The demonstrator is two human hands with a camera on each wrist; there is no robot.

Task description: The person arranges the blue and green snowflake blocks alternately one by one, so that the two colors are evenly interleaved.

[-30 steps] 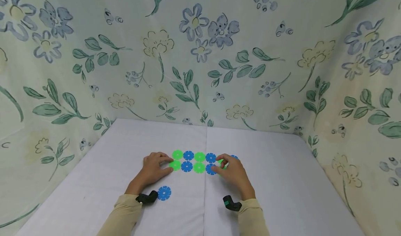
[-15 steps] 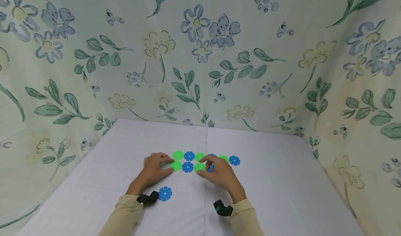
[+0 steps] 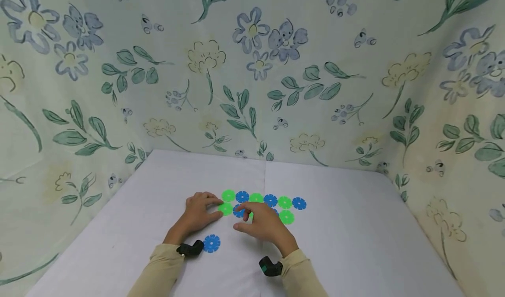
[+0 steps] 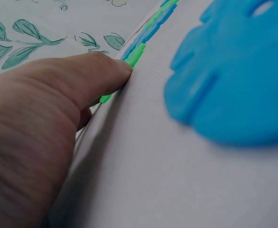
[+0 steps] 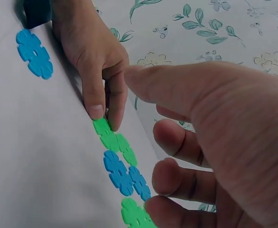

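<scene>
Two rows of green and blue plastic interlocking discs lie flat on the white cloth, colours alternating. My left hand (image 3: 200,211) is at the left end of the near row, its thumb and a fingertip pinching the edges of a green disc (image 3: 226,209). Over the near row hovers my right hand (image 3: 266,222), fingers loosely bent with nothing between them, hiding several discs. In the right wrist view its thumb (image 5: 162,88) stands apart from the fingertips. A lone blue disc (image 3: 211,243) lies beside the left wrist and looms large in the left wrist view.
The far row ends at the right in a blue disc (image 3: 299,203); a green disc (image 3: 286,217) ends the near row. White cloth (image 3: 347,235) covers the table. Floral curtain (image 3: 221,78) hangs behind and on both sides. A black wrist camera (image 3: 270,267) sits on each wrist.
My right hand has moved left along the near row, uncovering the discs at the right end. The left hand keeps its place at the left end.
</scene>
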